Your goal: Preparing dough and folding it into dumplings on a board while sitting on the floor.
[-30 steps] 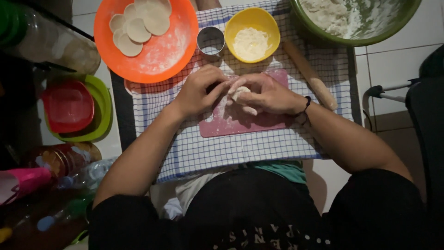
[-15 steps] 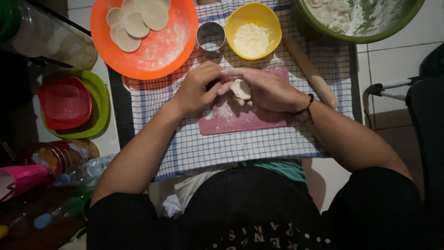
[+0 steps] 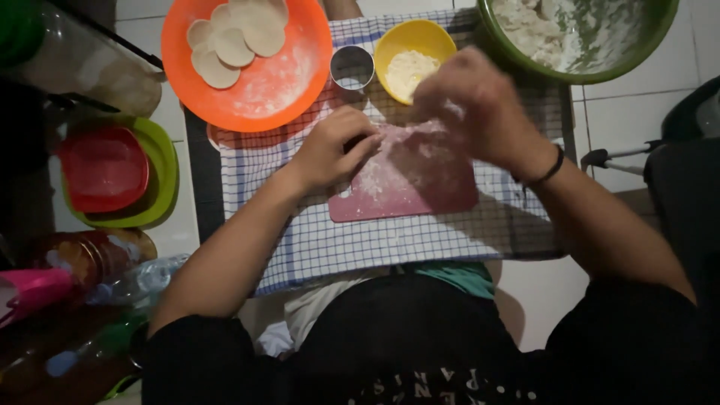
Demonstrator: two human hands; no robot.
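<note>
— What are the hands doing?
— The left hand (image 3: pixel 334 150) is resting curled on the floured pink plastic cutting board (image 3: pixel 409 180); the blurred right hand (image 3: pixel 472 105) is hovering above, grip unclear.
— Around them?
— Checked cloth (image 3: pixel 300 240), yellow flour bowl (image 3: pixel 414 58), orange plate of dough rounds (image 3: pixel 247 64).

A clear plastic bottle (image 3: pixel 142 279) lay at the lower left beside a brown-filled jar (image 3: pixel 90 255), with a green-tinted, blue-capped bottle (image 3: pixel 90 349) below them.

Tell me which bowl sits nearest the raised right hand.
The small yellow bowl of flour, just beyond the right hand. The orange bowl holding dough rounds and the big green bowl sit farther off.
</note>
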